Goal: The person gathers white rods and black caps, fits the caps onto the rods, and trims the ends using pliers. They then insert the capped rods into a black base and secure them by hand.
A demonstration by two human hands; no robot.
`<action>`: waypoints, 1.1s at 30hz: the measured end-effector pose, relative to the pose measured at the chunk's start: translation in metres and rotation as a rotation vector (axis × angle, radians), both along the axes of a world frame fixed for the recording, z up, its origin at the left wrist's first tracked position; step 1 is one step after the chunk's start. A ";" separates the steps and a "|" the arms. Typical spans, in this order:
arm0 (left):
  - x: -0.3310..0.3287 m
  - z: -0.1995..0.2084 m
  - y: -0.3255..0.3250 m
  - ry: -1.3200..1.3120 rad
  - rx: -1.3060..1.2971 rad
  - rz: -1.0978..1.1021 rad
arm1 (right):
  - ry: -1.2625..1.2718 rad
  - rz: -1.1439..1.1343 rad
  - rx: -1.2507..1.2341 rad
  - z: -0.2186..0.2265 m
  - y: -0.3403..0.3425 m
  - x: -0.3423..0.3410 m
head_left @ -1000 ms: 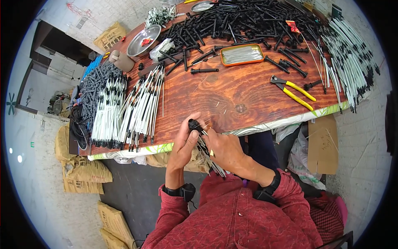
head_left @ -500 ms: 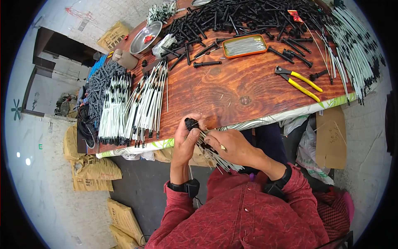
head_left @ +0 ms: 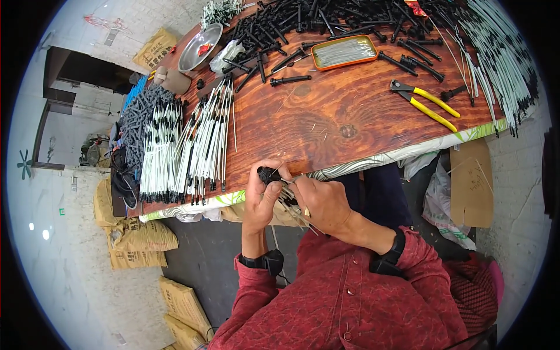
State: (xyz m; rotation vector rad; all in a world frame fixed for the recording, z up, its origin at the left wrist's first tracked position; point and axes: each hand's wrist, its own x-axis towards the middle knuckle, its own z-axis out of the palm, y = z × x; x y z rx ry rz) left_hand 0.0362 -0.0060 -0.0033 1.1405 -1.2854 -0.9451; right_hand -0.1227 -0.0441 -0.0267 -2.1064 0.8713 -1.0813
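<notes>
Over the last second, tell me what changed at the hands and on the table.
Little changed. Both hands stayed together at the near table edge: the left hand kept its grip on the black fitting, the right hand kept working the thin wires at it. Nothing was let go or picked up. The yellow-handled pliers, the orange tray and the white rod bundles lie as before; only the head camera shifted.

Small black plastic fitting (head_left: 269, 174) with thin pale rods (head_left: 296, 211), seemingly a bundle, at table edge (head_left: 373, 158)
</notes>
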 end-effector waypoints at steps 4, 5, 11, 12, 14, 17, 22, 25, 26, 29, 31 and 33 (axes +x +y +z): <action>-0.003 -0.001 0.003 -0.021 0.020 0.054 | 0.019 0.012 -0.026 -0.001 -0.001 0.000; -0.002 -0.001 0.004 -0.021 0.020 0.054 | 0.019 0.012 -0.026 -0.001 -0.001 0.000; 0.003 -0.001 0.002 0.016 -0.012 -0.038 | 0.036 0.116 0.013 0.000 -0.003 -0.002; 0.003 0.000 0.002 0.008 -0.019 -0.048 | 0.056 0.130 0.025 0.001 -0.004 -0.003; 0.004 0.000 0.003 0.008 -0.013 -0.054 | 0.051 0.147 0.045 0.004 -0.005 -0.004; 0.004 0.001 0.004 0.011 -0.004 -0.065 | 0.042 0.184 0.082 0.008 -0.006 -0.007; -0.003 0.006 0.008 0.019 0.016 -0.050 | 0.141 0.153 0.066 0.010 0.004 -0.006; -0.005 0.008 0.010 0.006 0.027 -0.033 | 0.203 0.149 0.065 0.011 0.004 -0.006; -0.006 0.009 0.010 0.009 0.042 -0.025 | 0.175 0.161 0.077 0.012 0.003 -0.007; -0.007 0.007 0.008 0.020 0.069 -0.011 | 0.123 0.183 0.098 0.014 -0.001 -0.010; -0.008 0.006 0.006 0.032 0.028 -0.016 | 0.121 0.200 0.112 0.017 -0.002 -0.010; -0.007 0.007 0.003 0.040 0.003 -0.018 | 0.123 0.209 0.115 0.021 -0.003 -0.011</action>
